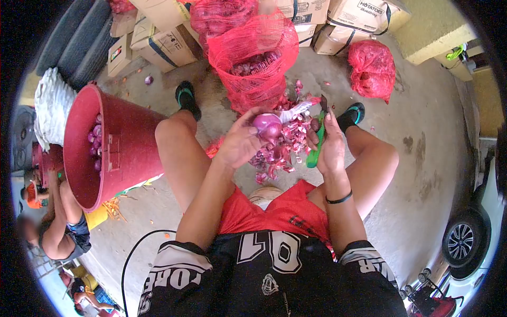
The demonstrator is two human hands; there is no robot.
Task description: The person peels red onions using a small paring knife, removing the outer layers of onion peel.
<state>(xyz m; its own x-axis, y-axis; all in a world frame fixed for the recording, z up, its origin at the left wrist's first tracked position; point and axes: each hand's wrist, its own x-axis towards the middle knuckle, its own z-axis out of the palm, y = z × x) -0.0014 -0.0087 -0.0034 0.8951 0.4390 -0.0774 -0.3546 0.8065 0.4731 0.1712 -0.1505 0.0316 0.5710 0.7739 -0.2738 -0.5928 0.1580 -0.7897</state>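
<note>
My left hand (240,141) holds a peeled purple onion (268,125) up between my knees. My right hand (328,141) grips a green-handled knife (318,138), blade pointing up beside the onion. Below the hands, a heap of purple onion skins (280,150) lies on the concrete floor. An open red mesh sack of onions (254,61) stands just beyond the heap. A large red bucket (105,145) with several peeled onions inside sits at my left knee.
Cardboard boxes (169,45) line the back, with a second red mesh sack (372,68) to the right. Another person (58,222) sits at the far left. A car wheel (465,240) shows at the right edge. Tyres (79,37) lean at upper left.
</note>
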